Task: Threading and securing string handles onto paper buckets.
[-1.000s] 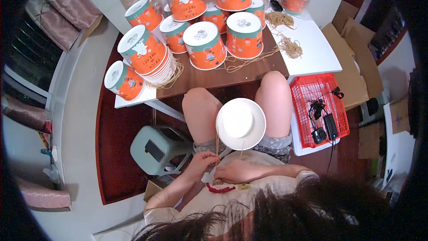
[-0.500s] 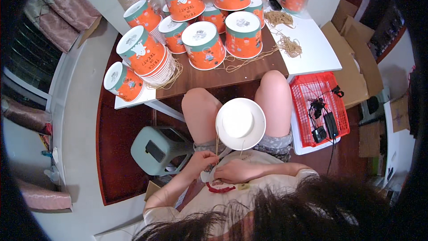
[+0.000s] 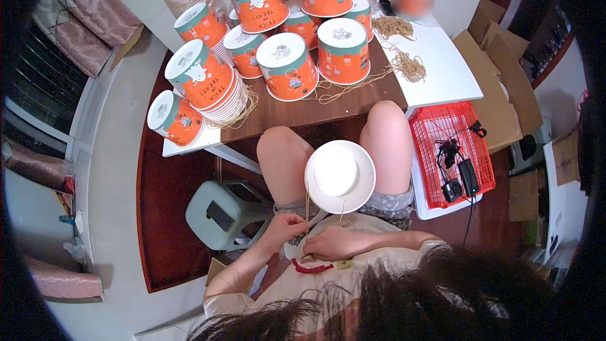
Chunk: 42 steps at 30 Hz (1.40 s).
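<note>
From my feed, the white bucket (image 3: 339, 175) sits upside down on the lap, its flat base turned up at me and its mouth hidden below, just in front of both hands. I judge it rests that way so the rim comes close to the fingers. A thin tan string (image 3: 307, 205) runs down from the bucket's near-left edge into my left hand (image 3: 285, 227), whose grip is pinched on that string, fingers bunched tight. My right hand (image 3: 329, 242) lies just beside the left, nearer the body than the bucket, curled loosely; whether it grasps the string or only steadies something I cannot tell. A second short strand hangs from the bucket's near edge toward it.

Just behind the hands, against the shirt, lies a red tool (image 3: 310, 268), likely parked within reach.

Beyond the bucket, past the knees, the bench (image 3: 353, 98) carries orange buckets (image 3: 287, 66), upside down and stacked in clusters, with loose string bundles (image 3: 407, 66) on its right part. Right of the bucket stands a red basket (image 3: 435, 132) with black cables. Left of it is a green stool (image 3: 221, 211).
</note>
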Each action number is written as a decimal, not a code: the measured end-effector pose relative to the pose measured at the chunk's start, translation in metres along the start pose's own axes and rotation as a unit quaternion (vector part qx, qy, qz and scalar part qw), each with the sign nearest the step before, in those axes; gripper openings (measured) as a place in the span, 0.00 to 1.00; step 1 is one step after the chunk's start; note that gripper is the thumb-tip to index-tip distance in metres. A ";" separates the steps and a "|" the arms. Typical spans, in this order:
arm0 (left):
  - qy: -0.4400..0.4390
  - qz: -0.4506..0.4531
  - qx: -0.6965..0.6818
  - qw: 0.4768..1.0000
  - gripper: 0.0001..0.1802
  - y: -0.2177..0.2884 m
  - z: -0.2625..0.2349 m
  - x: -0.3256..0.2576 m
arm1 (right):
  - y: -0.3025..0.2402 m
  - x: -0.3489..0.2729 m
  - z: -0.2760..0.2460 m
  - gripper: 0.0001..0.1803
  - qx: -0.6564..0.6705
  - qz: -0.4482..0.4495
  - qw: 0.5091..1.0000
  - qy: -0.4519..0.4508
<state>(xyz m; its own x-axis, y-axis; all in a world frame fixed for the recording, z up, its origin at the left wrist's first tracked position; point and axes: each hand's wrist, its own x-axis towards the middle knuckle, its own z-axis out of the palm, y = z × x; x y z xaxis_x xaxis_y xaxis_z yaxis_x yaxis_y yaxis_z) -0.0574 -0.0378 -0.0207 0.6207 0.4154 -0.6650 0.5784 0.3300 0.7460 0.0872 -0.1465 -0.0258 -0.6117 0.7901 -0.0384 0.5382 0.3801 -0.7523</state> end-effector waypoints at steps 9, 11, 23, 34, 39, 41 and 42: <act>0.001 -0.003 -0.043 0.999 0.09 0.004 0.001 -0.001 | 0.003 -0.001 0.003 0.10 0.001 -0.019 1.000 0.017; -0.002 0.003 -0.074 0.997 0.08 -0.003 0.002 0.005 | 0.004 0.000 0.004 0.10 -0.001 -0.009 1.000 0.007; -0.036 -0.056 -0.236 0.969 0.06 0.026 -0.017 0.037 | -0.023 0.006 -0.036 0.09 0.103 -0.141 0.982 0.074; -0.050 -0.068 -0.222 0.971 0.05 0.023 -0.028 0.068 | -0.055 0.015 -0.056 0.05 0.363 -0.315 0.875 -0.058; -0.068 -0.055 -0.217 0.972 0.06 0.019 -0.028 0.068 | -0.040 0.028 -0.036 0.04 0.375 -0.322 0.858 -0.144; -0.066 -0.066 -0.185 0.978 0.07 0.020 -0.025 0.070 | -0.022 0.031 -0.014 0.04 0.343 -0.331 0.875 -0.087; -0.053 -0.074 -0.160 0.983 0.08 0.019 -0.025 0.069 | -0.021 0.033 -0.012 0.04 0.310 -0.345 0.885 -0.041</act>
<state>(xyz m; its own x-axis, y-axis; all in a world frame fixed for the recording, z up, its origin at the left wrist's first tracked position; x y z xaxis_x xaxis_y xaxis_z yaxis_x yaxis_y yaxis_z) -0.0170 0.0181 -0.0512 0.6031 0.2584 -0.7546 0.4808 0.6371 0.6024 0.0628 -0.1224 -0.0031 -0.7247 0.4260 0.5416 -0.3849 0.4017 -0.8309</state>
